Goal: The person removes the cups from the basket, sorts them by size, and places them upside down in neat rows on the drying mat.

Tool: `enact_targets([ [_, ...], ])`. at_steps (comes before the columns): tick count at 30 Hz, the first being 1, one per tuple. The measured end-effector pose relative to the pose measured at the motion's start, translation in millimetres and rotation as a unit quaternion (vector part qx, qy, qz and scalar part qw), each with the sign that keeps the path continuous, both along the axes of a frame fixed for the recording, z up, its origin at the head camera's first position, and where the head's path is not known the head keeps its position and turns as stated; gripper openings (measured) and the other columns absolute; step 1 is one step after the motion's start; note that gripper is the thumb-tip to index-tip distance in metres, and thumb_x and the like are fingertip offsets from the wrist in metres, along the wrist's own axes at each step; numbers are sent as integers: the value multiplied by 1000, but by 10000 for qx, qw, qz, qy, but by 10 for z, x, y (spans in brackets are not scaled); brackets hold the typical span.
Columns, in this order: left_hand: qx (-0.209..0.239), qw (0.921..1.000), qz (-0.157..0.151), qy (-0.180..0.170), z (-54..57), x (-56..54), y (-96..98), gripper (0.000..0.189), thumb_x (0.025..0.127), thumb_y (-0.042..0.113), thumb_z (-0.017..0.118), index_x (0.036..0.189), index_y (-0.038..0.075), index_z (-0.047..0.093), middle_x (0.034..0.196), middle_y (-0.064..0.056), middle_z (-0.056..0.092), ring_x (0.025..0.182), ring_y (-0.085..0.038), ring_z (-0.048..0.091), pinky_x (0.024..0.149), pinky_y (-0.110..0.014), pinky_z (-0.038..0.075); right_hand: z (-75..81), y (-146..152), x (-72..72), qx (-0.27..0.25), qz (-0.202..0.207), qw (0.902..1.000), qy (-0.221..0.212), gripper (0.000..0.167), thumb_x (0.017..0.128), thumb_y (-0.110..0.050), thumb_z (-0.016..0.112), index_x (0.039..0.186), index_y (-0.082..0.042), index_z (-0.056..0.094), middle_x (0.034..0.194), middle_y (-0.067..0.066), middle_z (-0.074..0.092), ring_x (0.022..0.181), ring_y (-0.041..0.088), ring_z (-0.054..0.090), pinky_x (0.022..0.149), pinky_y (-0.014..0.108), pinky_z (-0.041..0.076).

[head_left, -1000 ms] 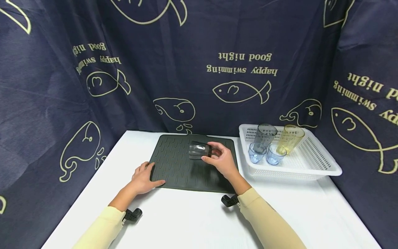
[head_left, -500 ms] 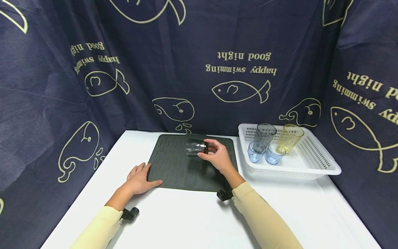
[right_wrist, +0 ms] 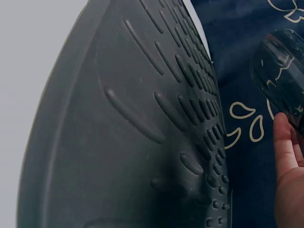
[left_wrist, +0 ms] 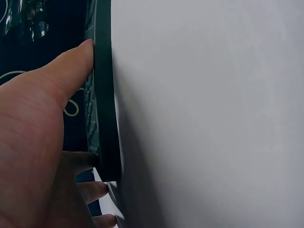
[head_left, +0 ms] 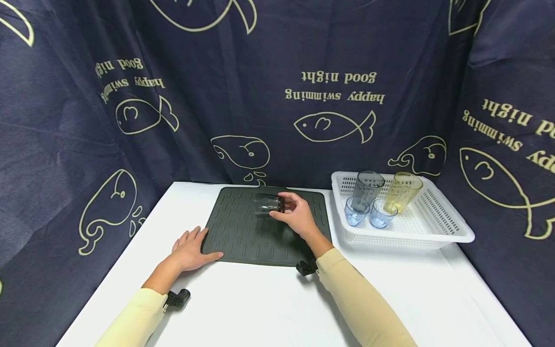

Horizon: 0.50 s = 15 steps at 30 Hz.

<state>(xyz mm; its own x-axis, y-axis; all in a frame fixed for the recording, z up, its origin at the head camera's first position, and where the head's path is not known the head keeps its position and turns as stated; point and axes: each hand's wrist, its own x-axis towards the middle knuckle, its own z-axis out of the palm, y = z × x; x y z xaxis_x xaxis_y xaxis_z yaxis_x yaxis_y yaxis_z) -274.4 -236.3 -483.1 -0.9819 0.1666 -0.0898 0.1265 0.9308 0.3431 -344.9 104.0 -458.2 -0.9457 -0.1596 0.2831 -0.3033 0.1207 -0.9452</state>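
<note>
A dark grey transparent glass [head_left: 264, 204] lies on its side in the air above the dark ribbed mat [head_left: 243, 236]. My right hand [head_left: 298, 216] grips it by its right end, fingers on the far side and thumb nearer me. In the right wrist view the glass [right_wrist: 278, 66] is cut off by the frame edge, and a gap separates it from the mat [right_wrist: 118, 156]. At the mat's front left corner, my left hand [head_left: 189, 251] rests with fingers spread. The left wrist view shows its thumb touching the mat's edge [left_wrist: 105, 104].
Right of the mat, a white perforated basket [head_left: 403, 242] holds a tall grey glass [head_left: 367, 187], a yellow glass [head_left: 403, 190] and two small blue cups, one left [head_left: 356, 213] and one right [head_left: 381, 214]. Behind the white table [head_left: 243, 303] hangs a dark blue curtain [head_left: 260, 106].
My right hand has carried the grey glass a little to the left and slightly farther back over the mat. The left hand stays at the mat's corner, shifting slightly left.
</note>
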Motion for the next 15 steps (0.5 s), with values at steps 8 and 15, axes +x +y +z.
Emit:
enact_targets([
  [8,-81,9999,0,-147,16,-6,-8,112,84,72,67,160,-1,28,165,-33,21,149,-63,13,117,-79,13,23,-136,-81,513,-80,9986,121,62,80,-15,89,136,-13,63,120,12,68,105,26,68,90,35,59],
  [15,-121,9998,-17,-167,20,2,-9,112,85,73,66,160,0,27,165,-33,21,149,-63,13,117,-79,13,25,-302,-161,631,-161,9978,81,65,79,-16,90,137,-10,61,126,11,67,106,26,67,91,38,58],
])
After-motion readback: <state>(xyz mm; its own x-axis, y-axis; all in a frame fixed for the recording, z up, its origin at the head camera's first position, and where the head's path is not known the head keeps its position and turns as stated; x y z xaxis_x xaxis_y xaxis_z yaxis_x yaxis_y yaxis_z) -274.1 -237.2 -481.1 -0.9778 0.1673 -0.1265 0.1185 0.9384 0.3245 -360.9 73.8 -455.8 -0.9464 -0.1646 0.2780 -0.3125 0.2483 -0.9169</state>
